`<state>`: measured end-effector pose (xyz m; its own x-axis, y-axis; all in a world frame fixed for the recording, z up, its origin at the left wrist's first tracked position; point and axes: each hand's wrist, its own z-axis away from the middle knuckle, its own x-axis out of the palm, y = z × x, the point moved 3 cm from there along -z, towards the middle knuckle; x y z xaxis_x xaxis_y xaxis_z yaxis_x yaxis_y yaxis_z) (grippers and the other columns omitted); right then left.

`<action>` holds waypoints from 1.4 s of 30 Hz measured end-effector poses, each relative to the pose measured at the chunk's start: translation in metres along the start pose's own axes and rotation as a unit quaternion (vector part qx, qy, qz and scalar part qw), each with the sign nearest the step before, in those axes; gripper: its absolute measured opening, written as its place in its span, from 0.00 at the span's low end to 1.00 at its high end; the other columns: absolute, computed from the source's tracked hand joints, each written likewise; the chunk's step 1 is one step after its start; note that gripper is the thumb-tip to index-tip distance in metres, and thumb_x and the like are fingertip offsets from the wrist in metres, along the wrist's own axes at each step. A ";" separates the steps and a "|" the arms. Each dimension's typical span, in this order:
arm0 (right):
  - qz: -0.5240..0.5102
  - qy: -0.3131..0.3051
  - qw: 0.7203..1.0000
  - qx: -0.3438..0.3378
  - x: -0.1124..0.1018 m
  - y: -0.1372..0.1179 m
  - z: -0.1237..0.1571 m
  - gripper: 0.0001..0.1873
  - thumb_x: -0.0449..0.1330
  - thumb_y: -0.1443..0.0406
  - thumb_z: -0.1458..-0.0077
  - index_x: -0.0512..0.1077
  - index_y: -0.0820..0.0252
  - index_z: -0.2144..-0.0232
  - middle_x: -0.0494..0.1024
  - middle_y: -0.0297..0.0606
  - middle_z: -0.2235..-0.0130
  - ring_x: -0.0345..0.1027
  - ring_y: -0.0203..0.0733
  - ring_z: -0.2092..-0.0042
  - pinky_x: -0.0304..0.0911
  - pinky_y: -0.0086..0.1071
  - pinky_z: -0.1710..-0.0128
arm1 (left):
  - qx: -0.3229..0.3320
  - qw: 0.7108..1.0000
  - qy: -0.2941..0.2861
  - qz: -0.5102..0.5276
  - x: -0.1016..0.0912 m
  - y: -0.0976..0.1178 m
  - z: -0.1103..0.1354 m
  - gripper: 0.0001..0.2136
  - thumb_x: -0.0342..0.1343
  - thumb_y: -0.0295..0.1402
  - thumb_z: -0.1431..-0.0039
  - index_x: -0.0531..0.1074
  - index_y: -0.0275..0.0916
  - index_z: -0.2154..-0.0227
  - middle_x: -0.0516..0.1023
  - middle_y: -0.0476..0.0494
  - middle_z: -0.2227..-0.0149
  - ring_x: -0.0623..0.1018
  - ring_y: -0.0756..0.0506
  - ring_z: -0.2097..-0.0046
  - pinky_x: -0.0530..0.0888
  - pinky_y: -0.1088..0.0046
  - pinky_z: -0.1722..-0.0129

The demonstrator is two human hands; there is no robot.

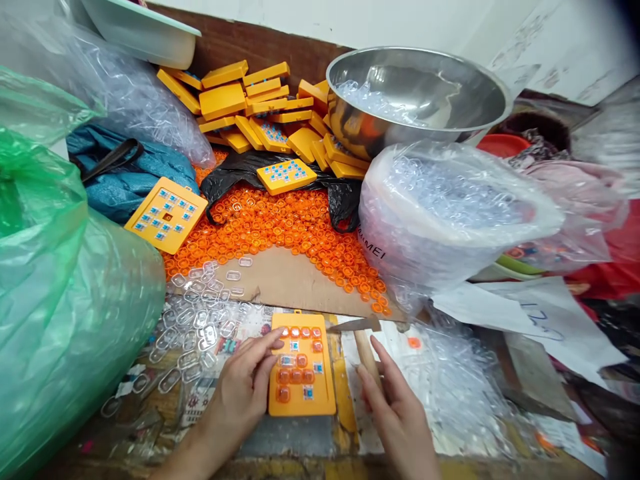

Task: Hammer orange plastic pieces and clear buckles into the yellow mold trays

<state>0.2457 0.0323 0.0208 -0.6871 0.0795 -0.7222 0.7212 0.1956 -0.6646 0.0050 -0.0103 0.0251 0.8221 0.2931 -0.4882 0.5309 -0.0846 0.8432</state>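
A yellow plastic board [325, 393] lies flat in front of me, with several orange translucent caps [295, 377] and some bare blue-and-white squares on it. My left hand [245, 380] grips the board's left side, thumb and index finger resting over its upper-left part; whether a small piece is under the fingertips, I cannot tell. Just right of the board, my right hand [397, 407] is closed loosely around the wooden handle of a small hammer [367, 353]. The hammer's metal head points left, near the board's upper right corner.
Clear oval rings [190, 333] lie scattered on the left. Behind are a heap of orange caps [260, 220], stacked yellow boards [223, 100] and a steel bowl [420, 120]. A green bag [85, 320] bulges at left; a bag of clear pieces [445, 220] stands right.
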 end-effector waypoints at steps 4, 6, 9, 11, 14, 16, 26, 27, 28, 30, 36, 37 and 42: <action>0.057 -0.018 0.997 -0.055 0.009 0.004 -0.006 0.23 0.51 0.58 0.36 0.71 0.67 0.46 0.80 0.48 0.53 0.77 0.43 0.54 0.73 0.27 0.62 | -0.037 0.998 0.033 -0.026 -0.001 -0.002 -0.003 0.12 0.51 0.32 0.38 0.76 0.39 0.55 0.81 0.41 0.59 0.81 0.46 0.64 0.80 0.66 0.60; 0.082 -0.019 0.993 -0.083 0.010 0.003 -0.006 0.21 0.50 0.60 0.35 0.72 0.66 0.48 0.79 0.47 0.52 0.76 0.40 0.54 0.72 0.26 0.62 | -0.046 0.998 0.040 -0.032 0.001 -0.003 -0.004 0.12 0.51 0.34 0.38 0.76 0.39 0.55 0.79 0.38 0.55 0.81 0.45 0.62 0.80 0.65 0.59; 0.153 0.017 0.981 -0.115 -0.004 0.006 -0.012 0.20 0.50 0.60 0.36 0.75 0.65 0.52 0.78 0.49 0.52 0.75 0.44 0.54 0.72 0.32 0.60 | -0.044 0.998 0.026 -0.038 0.005 -0.005 -0.005 0.13 0.51 0.36 0.37 0.76 0.38 0.55 0.76 0.35 0.50 0.80 0.41 0.53 0.78 0.60 0.54; 0.219 0.056 0.966 -0.128 -0.021 0.013 -0.019 0.21 0.49 0.62 0.38 0.77 0.68 0.55 0.79 0.52 0.54 0.74 0.51 0.55 0.70 0.42 0.58 | -0.040 0.998 0.018 -0.042 0.007 -0.006 -0.005 0.14 0.50 0.36 0.37 0.75 0.37 0.54 0.76 0.33 0.49 0.77 0.39 0.48 0.76 0.58 0.50; 0.316 0.063 0.936 -0.143 -0.041 0.021 -0.030 0.19 0.48 0.69 0.43 0.79 0.69 0.61 0.81 0.54 0.59 0.74 0.59 0.61 0.63 0.49 0.66 | -0.037 0.998 0.020 -0.046 0.009 -0.010 -0.005 0.14 0.50 0.36 0.37 0.75 0.36 0.53 0.76 0.32 0.48 0.77 0.38 0.47 0.75 0.56 0.47; 0.356 0.034 0.920 -0.162 -0.045 0.024 -0.035 0.18 0.50 0.73 0.47 0.80 0.67 0.65 0.82 0.51 0.62 0.75 0.57 0.65 0.60 0.46 0.69 | -0.036 0.998 0.022 -0.042 0.010 -0.012 -0.004 0.15 0.50 0.36 0.36 0.75 0.36 0.53 0.76 0.32 0.48 0.77 0.38 0.47 0.76 0.56 0.48; 0.282 0.073 0.920 -0.261 -0.045 0.019 -0.046 0.15 0.51 0.75 0.44 0.78 0.67 0.62 0.81 0.46 0.66 0.76 0.47 0.67 0.65 0.39 0.67 | -0.035 0.996 0.068 -0.053 0.004 -0.015 0.003 0.12 0.50 0.32 0.36 0.75 0.40 0.54 0.79 0.36 0.50 0.79 0.39 0.49 0.78 0.57 0.53; 0.248 0.101 0.927 -0.262 -0.046 0.010 -0.045 0.13 0.54 0.74 0.42 0.77 0.67 0.60 0.81 0.45 0.65 0.76 0.45 0.65 0.67 0.38 0.65 | -0.025 0.994 0.088 -0.051 0.002 -0.012 0.003 0.12 0.51 0.32 0.37 0.76 0.40 0.55 0.80 0.37 0.52 0.80 0.40 0.51 0.79 0.61 0.55; 0.195 0.132 0.940 -0.246 -0.047 -0.002 -0.043 0.10 0.57 0.72 0.42 0.76 0.65 0.59 0.80 0.44 0.63 0.75 0.42 0.63 0.68 0.36 0.62 | -0.013 0.993 0.106 -0.047 0.000 -0.008 0.003 0.11 0.52 0.33 0.37 0.76 0.41 0.56 0.80 0.37 0.54 0.80 0.41 0.53 0.80 0.64 0.58; 0.004 0.181 0.971 -0.155 -0.043 -0.026 -0.038 0.10 0.64 0.70 0.46 0.77 0.58 0.59 0.79 0.39 0.62 0.74 0.37 0.62 0.69 0.32 0.58 | 0.015 0.990 0.134 -0.033 0.000 0.004 0.003 0.10 0.56 0.35 0.38 0.76 0.41 0.57 0.81 0.39 0.57 0.81 0.43 0.56 0.81 0.68 0.59; -0.526 0.057 0.822 0.211 0.028 -0.062 -0.006 0.15 0.72 0.59 0.54 0.80 0.45 0.60 0.83 0.33 0.63 0.79 0.38 0.64 0.76 0.32 0.63 | 0.041 0.990 0.088 0.104 0.008 0.041 -0.006 0.11 0.63 0.39 0.43 0.78 0.42 0.59 0.84 0.47 0.65 0.83 0.49 0.68 0.81 0.79 0.66; -0.517 0.027 0.828 0.218 0.035 -0.063 -0.002 0.15 0.70 0.59 0.52 0.79 0.44 0.59 0.83 0.34 0.61 0.79 0.39 0.63 0.76 0.33 0.61 | 0.045 0.988 0.088 0.120 0.006 0.042 -0.008 0.07 0.62 0.37 0.42 0.79 0.42 0.63 0.84 0.49 0.67 0.83 0.50 0.69 0.80 0.81 0.66; -0.384 -0.047 0.916 0.107 0.040 -0.063 -0.006 0.06 0.68 0.62 0.51 0.82 0.50 0.67 0.83 0.38 0.64 0.79 0.40 0.64 0.75 0.29 0.64 | 0.058 0.991 0.080 0.093 -0.001 0.032 -0.017 0.05 0.60 0.25 0.42 0.79 0.40 0.66 0.85 0.50 0.69 0.83 0.51 0.67 0.79 0.84 0.63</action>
<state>0.1722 0.0289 0.0350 -0.9956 -0.0874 -0.0337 0.0371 -0.0373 -0.9986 0.0174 0.0024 0.0560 0.8692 0.4090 -0.2778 0.4017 -0.2566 0.8791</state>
